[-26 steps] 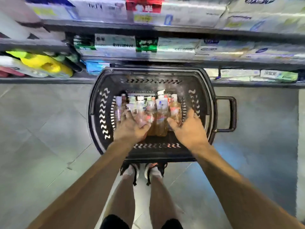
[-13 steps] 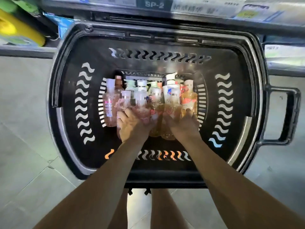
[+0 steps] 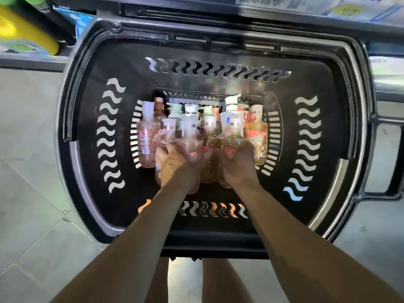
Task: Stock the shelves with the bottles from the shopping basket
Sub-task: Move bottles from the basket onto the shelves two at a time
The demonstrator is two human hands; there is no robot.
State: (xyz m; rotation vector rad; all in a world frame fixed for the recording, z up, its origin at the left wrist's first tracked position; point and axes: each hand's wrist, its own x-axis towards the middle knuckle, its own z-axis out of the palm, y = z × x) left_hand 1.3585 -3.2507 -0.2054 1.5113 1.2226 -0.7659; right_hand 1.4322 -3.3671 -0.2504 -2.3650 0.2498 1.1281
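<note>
Bottles (image 3: 197,127) sit bunched in basket (image 3: 91,119), so I judge I'm taking several at once. Left grip (image 3: 177,166) curled round pink ones (image 3: 189,145), right grip (image 3: 239,168) round amber ones (image 3: 231,147).

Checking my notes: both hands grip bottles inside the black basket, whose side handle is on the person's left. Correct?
The head view shows the side handle on the person's right. The left hand and right hand grip bottles inside the black basket.

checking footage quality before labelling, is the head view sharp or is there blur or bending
Head view: wide-angle bending bows the black plastic shopping basket rim; head view: yellow plastic pack and shelf labels smeared; head view: clear pink bottles in left hand, amber bottles in right hand, soft.
</note>
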